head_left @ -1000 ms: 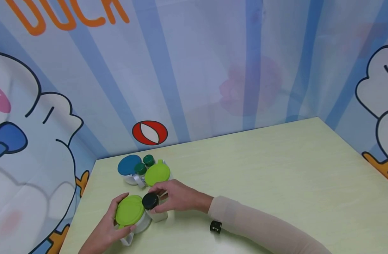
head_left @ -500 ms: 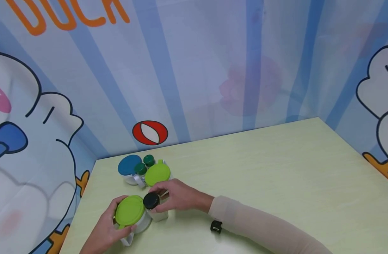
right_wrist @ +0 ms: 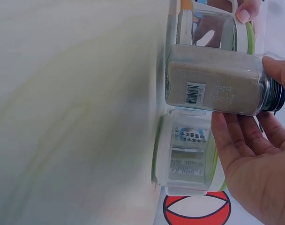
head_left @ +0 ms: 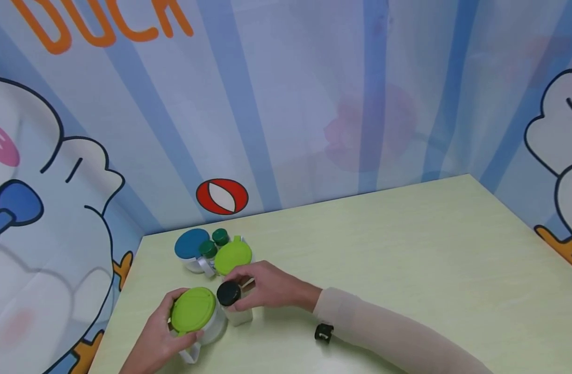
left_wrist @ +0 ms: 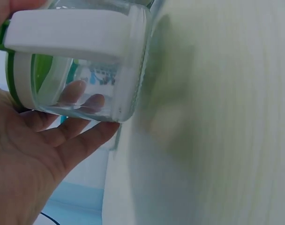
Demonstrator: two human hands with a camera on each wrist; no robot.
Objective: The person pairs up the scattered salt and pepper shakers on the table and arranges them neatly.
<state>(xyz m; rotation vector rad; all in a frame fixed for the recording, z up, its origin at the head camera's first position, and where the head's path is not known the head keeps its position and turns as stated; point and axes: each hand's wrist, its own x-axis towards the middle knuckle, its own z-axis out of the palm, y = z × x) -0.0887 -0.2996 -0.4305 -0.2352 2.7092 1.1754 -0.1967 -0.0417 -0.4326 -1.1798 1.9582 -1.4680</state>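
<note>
Both Your Hands Hold Jars at the Near Left of the Bench

Your left hand (head_left: 160,332) holds the near green-lidded jar (head_left: 192,310), its fingers parted to about the jar's width and curved round the side, with the thumb on the near side. The jar is clear glass, and its white handle (head_left: 190,355) points toward the near edge of the bench (head_left: 384,259).

Just to the right, your right hand (head_left: 269,286) grips the black-capped jar (head_left: 239,316) near the top. Its thumb lies on one side and its fingers on the other, spread only as far as that jar needs. The glass is filled with something beige and carries a barcode label (right_wrist: 195,93). The jar sits low over the bench, though from these angles you can't quite tell whether its base touches down.

Beyond your hands, at the far left, stands a group: a blue-lidded cup (head_left: 192,243), two green-capped containers (head_left: 220,237) to its right, and a second green-lidded jar (head_left: 233,258), nearest your right hand. Your right sleeve (head_left: 384,327) is pale. Behind the bench hangs a blue-striped backdrop (head_left: 304,104) with a red-and-white ball (head_left: 205,197) printed on it.
</note>
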